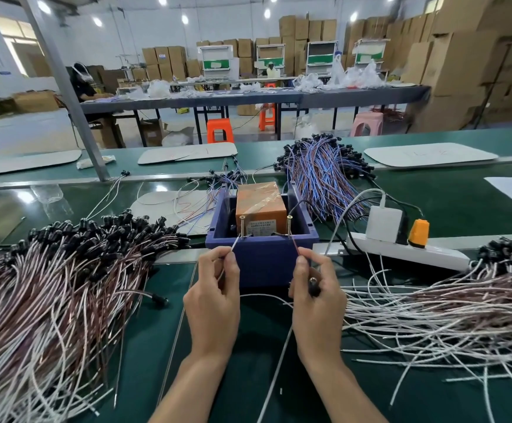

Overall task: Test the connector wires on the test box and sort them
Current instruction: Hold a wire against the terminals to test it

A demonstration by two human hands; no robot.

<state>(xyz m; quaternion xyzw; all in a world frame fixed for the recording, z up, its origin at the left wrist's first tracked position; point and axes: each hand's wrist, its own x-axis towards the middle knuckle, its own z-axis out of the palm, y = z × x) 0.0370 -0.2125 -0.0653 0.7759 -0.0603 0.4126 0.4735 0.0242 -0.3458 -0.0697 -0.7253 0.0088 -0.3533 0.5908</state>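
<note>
Left hand (212, 296) pinching white wire (234, 243), right hand (318, 296) pinching red wire (295, 246), box (260, 240) rim sitting just beyond fingers (224, 255), left pile (65, 270) and right pile (431, 303) crowding either side.

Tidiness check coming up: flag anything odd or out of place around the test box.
The orange test box looks improvised: it is bound in clear tape and seems propped at a tilt inside a blue bin, with two bare screws standing up as contacts. One connector wire pokes out of the left pile.

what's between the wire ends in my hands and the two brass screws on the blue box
Nothing visible. The left hand pinches the thin white wire, its tip reaching the left brass screw; the right hand pinches the reddish wire, its tip at the right brass screw.
</note>
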